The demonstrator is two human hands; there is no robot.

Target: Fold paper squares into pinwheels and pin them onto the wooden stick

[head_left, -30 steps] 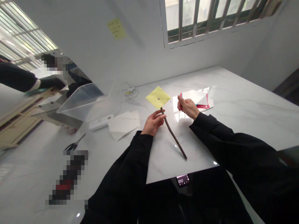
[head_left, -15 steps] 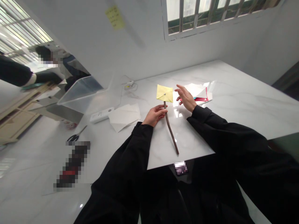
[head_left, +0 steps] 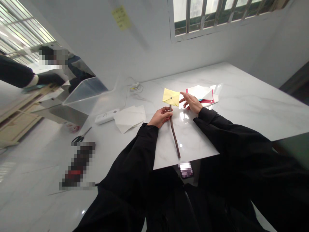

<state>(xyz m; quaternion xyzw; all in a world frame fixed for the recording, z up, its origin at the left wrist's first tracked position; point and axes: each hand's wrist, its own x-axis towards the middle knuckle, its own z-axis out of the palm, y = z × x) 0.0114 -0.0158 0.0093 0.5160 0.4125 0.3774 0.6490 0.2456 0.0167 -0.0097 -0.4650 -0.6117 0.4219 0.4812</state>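
Observation:
My left hand (head_left: 161,117) is closed around the upper part of a thin brown stick (head_left: 174,135). At the stick's top sits a square of folded yellow paper (head_left: 169,100), with a small shiny pin head at its middle; it resembles a paper pinwheel. The stick's lower end points down toward the table's front edge. My right hand (head_left: 190,102) is open, fingers slightly bent, just beside the paper's right edge. Whether the index fingertip touches the paper, I cannot tell.
White and red papers (head_left: 204,94) lie beyond my right hand. Left are white sheets (head_left: 131,117), a white box-shaped device (head_left: 106,116), scissors (head_left: 80,137) and a clear plastic bin (head_left: 88,93). A co-worker's dark sleeve (head_left: 15,72) shows far left. A white wall (head_left: 145,58) stands behind the table.
My right hand has come closer to the yellow paper, its fingers more bent. The stick's lower end has swung a little left. My left hand keeps its grip.

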